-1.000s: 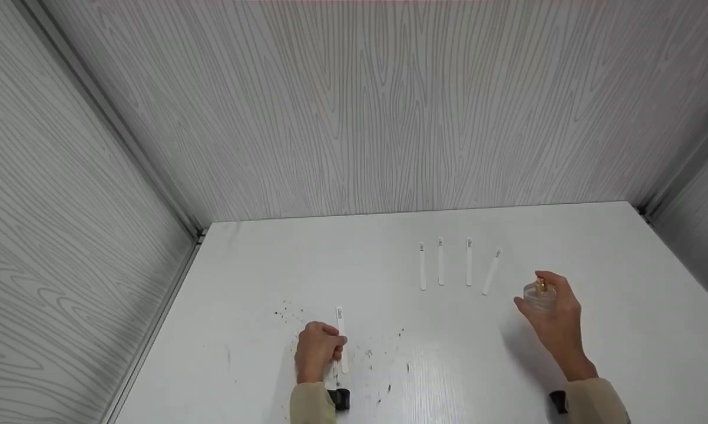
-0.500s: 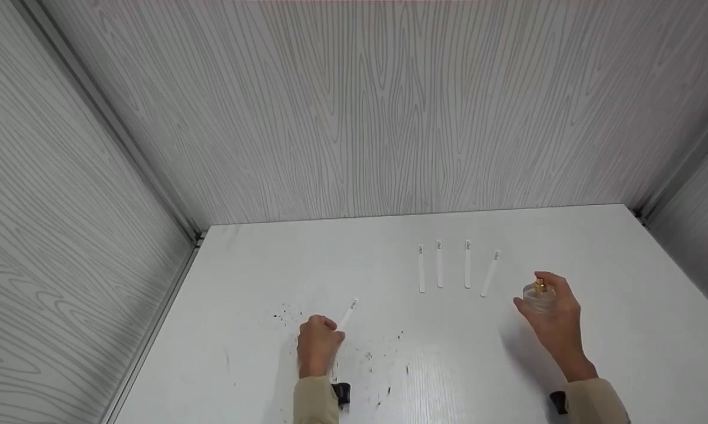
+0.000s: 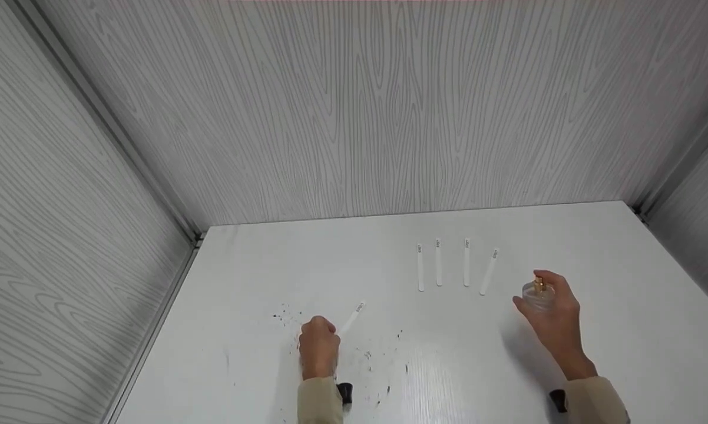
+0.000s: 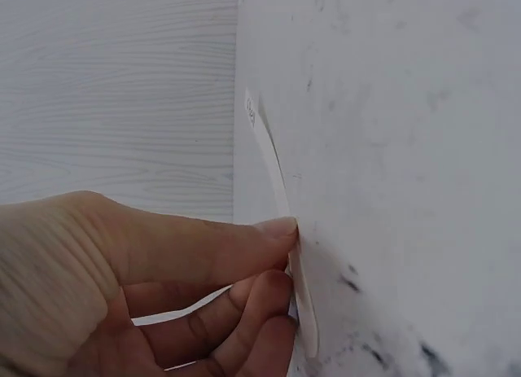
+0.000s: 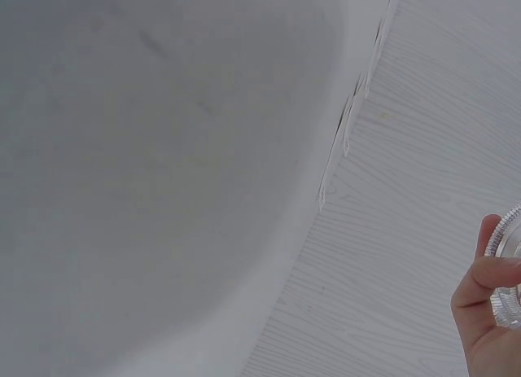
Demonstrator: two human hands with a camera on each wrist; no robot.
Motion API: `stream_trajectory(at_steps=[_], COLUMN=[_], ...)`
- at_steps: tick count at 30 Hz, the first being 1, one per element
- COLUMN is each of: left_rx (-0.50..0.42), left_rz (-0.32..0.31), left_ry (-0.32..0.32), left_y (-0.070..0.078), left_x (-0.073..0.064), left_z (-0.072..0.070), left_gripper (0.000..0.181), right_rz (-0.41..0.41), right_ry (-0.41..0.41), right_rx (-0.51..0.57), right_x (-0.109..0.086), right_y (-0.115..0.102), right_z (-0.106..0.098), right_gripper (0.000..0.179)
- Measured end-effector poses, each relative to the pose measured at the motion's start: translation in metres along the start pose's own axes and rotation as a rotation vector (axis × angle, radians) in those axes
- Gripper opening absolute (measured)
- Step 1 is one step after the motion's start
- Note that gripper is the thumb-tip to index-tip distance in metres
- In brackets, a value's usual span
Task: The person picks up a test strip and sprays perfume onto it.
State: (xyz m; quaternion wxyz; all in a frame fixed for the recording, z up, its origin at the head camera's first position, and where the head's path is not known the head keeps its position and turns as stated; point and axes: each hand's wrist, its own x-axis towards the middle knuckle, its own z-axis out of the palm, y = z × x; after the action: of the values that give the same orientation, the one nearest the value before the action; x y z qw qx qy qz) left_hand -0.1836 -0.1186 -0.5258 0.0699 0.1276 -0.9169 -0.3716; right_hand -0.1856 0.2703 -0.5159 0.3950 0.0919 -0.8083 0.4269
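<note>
My left hand (image 3: 318,348) pinches a narrow white paper test strip (image 3: 354,316) between thumb and fingers, low over the table. In the left wrist view the strip (image 4: 273,167) bows slightly, its printed end pointing away from the hand and its rounded end past the fingers. On the right, my right hand (image 3: 559,324) holds a round clear glass perfume bottle (image 3: 535,300) with a gold spray neck. A finger lies at the top of the sprayer. Only part of the bottle (image 5: 508,308) and fingers shows at the right wrist view's edge.
Several similar strips (image 3: 466,265) lie spaced apart towards the back of the white table (image 3: 260,259), the rightmost one slanted. Dark specks (image 3: 369,356) mark the tabletop around the left hand. Wood-grain panels (image 3: 366,118) stand behind and at both sides.
The strip at my left hand has turned from nearly straight ahead to slanting right, its printed end swinging rightward. The left hand has rotated with it. My right hand and the bottle hold still.
</note>
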Motion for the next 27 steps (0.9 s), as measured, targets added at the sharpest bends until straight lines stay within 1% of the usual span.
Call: stream_trajectory(at_steps=[6, 12, 15, 19, 21, 24, 25, 27], left_rx=[-0.012, -0.054, -0.066, -0.095, -0.137, -0.242, -0.288, -0.386], left_rz=[0.000, 0.026, 0.050, 0.053, 0.069, 0.100, 0.107, 0.088], left_ry=[-0.067, -0.133, -0.152, -0.181, -0.199, -0.251, -0.276, -0.341], left_y=[0.001, 0.000, -0.002, -0.001, 0.002, 0.006, 0.008, 0.010], left_x=[0.003, 0.004, 0.002, 0.002, 0.005, 0.009, 0.010, 0.012], left_z=[-0.002, -0.005, -0.006, -0.006, -0.005, -0.003, -0.001, 0.002], left_gripper=[0.011, 0.009, 0.009, 0.004, 0.002, 0.004, 0.005, 0.006], right_rz=[0.012, 0.025, 0.017, 0.002, 0.001, -0.001, -0.001, 0.000], right_ry=[-0.002, -0.005, -0.005, -0.003, 0.002, 0.005, 0.007, 0.010], right_rx=[0.003, 0.013, 0.019, 0.023, 0.027, 0.028, 0.029, 0.031], right_x=[0.000, 0.001, 0.001, 0.001, 0.000, 0.000, 0.000, 0.000], right_y=[0.000, -0.001, -0.002, -0.003, -0.003, -0.002, -0.002, -0.002], right_z=[0.001, 0.001, 0.002, 0.002, 0.001, 0.002, 0.002, 0.002], right_gripper=[0.061, 0.060, 0.060, 0.061, 0.061, 0.062, 0.063, 0.063])
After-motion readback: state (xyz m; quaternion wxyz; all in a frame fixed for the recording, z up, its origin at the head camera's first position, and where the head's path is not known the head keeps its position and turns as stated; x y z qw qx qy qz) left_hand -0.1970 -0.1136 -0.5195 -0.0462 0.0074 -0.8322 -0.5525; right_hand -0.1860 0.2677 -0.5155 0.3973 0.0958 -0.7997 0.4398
